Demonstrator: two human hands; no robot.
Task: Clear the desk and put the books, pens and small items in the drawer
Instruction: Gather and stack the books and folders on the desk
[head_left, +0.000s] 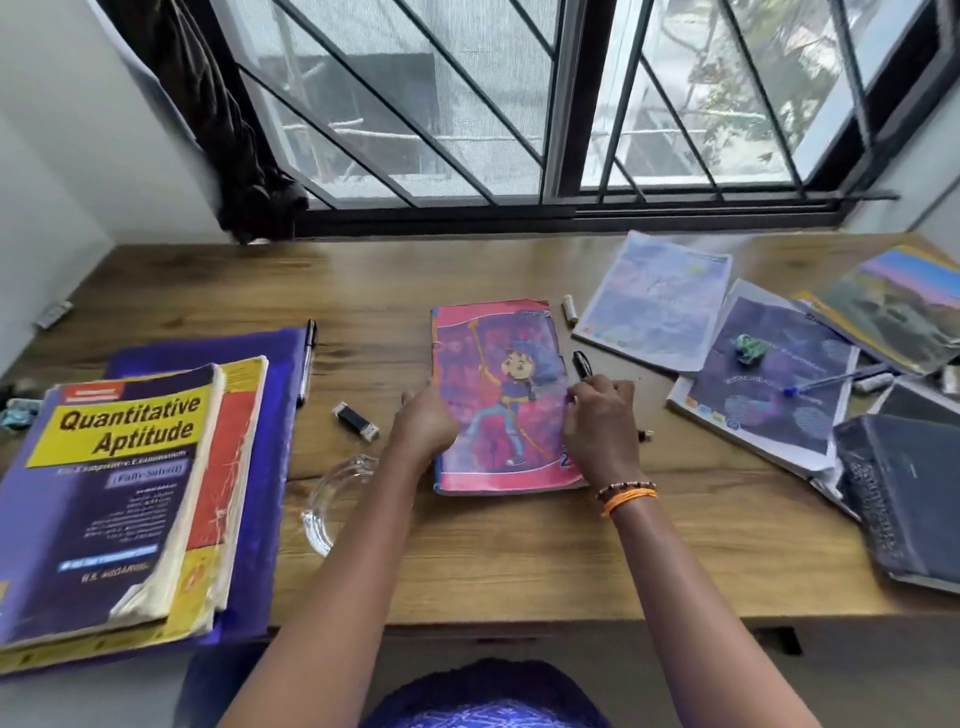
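Both hands are on the pink book lying flat in the middle of the desk, between the stack of thick books on the left and the scattered booklets on the right. The left hand curls over the book's left edge, the spine side, while the right hand presses fingers on the right edge of the cover; one hand to each long side looks like the way to square it up and lift it whole, without pages splaying. Neither hand has it closed in a full hold yet: the left wraps the edge loosely, and the right lies mostly flat (whether its fingertips have got under the cover I cannot tell). The book's long axis runs away from the person toward the window, its top end far, the cover figure upright to the viewer. A black marker lies just beside its right edge, and a USB stick sits near the left hand. The drawer is not clearly visible.
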